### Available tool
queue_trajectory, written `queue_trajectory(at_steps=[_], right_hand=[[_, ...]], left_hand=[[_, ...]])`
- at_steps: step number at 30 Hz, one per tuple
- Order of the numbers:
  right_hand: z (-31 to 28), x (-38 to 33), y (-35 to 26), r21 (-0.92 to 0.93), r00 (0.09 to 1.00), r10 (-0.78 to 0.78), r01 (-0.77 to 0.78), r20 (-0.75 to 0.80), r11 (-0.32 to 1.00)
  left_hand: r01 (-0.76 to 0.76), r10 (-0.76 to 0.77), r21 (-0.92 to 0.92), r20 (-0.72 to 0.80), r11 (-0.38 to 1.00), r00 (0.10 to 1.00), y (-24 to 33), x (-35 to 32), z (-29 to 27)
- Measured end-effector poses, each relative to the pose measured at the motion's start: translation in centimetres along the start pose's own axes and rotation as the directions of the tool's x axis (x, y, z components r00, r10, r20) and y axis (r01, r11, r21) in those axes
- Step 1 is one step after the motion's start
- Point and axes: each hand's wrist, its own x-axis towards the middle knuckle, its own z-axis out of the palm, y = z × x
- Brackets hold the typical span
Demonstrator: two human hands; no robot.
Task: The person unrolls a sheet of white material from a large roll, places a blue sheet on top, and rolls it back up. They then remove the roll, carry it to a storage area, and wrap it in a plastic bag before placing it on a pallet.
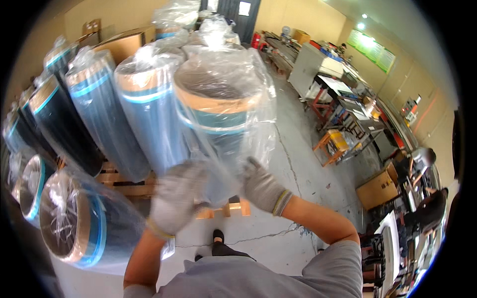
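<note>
Nearest the camera, a grey shirt (pixel 278 278) and one dark shoe (pixel 218 237) are seen above a cracked grey concrete floor (pixel 298 184). The left hand (pixel 176 198), in a grey knit glove, is blurred; it is pressed against the clear plastic wrap at the foot of a tall upright roll of blue film on a brown cardboard core (pixel 218 129), with fingers loosely curled, though a firm grip cannot be told. The right hand (pixel 263 188), gloved alike, is laid open with fingers spread on the same roll's lower right side. The roll is held upright and just in front of the person, above a wooden pallet (pixel 124 184).

At lower left, two similar wrapped rolls (pixel 84 226) are laid on their sides, open ends showing. Behind the held roll, about five more wrapped rolls (pixel 144 119) are stood leaning on the pallet; farther ones are too crowded to count. Two brown cardboard boxes (pixel 126 42) are stacked behind them.

To the right, metal workbenches (pixel 343 107) and an orange stool (pixel 330 144) are ranged along a beige wall (pixel 298 17), with green boards (pixel 372 49) hung above. Another person (pixel 430 206) is bent over at the far right.
</note>
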Motion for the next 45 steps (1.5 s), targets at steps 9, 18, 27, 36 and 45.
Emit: queue_trajectory(at_steps=[9,18,27,36,45], right_hand=[[5.2,-3.2,10.5,0.386,0.815,0.435,-0.568,0.382,0.726],[19.8,12.9,30.6,0.852,0.724,0.689,-0.38,0.032,0.36],[30.3,15.1,27.8,0.839,0.854,0.31,-0.493,0.417,0.23],[35.9,8.1,18.8,0.719,0.814,0.343,-0.578,0.469,0.387],[6.1,8.9,18.7,0.465,0.793,0.458,-0.255,-0.402,0.848]], left_hand=[[0.139,-0.139,0.009,0.187,0.99,0.972,-9.1,7.7,10.4],[0.597,-0.567,-0.009,-0.325,0.802,0.757,-25.5,11.2,9.9],[0.576,-0.549,-0.414,0.198,0.705,0.812,-35.3,15.2,18.2],[0.695,-0.817,-0.632,0.166,0.342,0.552,-28.2,16.9,16.8],[0.101,-0.014,0.211,-0.378,0.972,0.926,-6.2,18.3,6.9]])
